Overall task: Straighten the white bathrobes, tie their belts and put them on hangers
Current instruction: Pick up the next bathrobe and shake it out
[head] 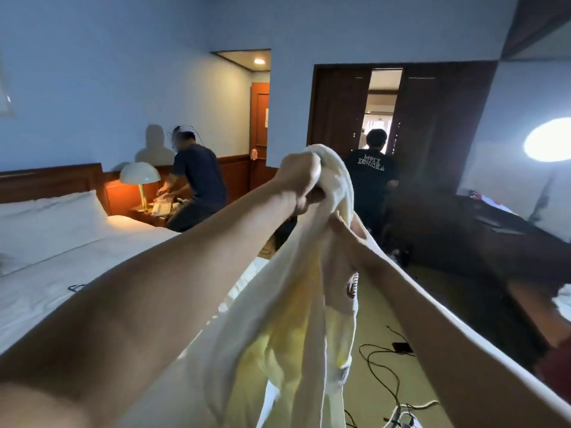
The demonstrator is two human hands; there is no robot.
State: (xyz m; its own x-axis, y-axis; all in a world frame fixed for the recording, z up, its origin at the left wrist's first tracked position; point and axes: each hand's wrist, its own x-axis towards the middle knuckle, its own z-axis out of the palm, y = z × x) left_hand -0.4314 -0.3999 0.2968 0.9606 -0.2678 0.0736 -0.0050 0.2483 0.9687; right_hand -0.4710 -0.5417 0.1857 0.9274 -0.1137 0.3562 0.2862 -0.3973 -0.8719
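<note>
A white bathrobe (pixel 278 319) hangs in front of me, held up at arm's length, with an embroidered crest showing on its right side. My left hand (pixel 301 180) is clenched on the robe's top edge, fabric bunched over the fist. Just below and to the right, my right hand (pixel 343 233) grips the cloth too, its fingers partly wrapped by the fabric. The robe's lower part drops out of view at the bottom. I see no belt and no hanger.
A bed (pixel 46 279) with white sheets and a pillow lies at left. One person (pixel 197 180) bends over the nightstand by a lamp (pixel 140 174). Another person (pixel 372 177) stands at the dark sliding doors. Cables (pixel 380 366) lie across the floor. A dark desk (pixel 494 230) stands at right.
</note>
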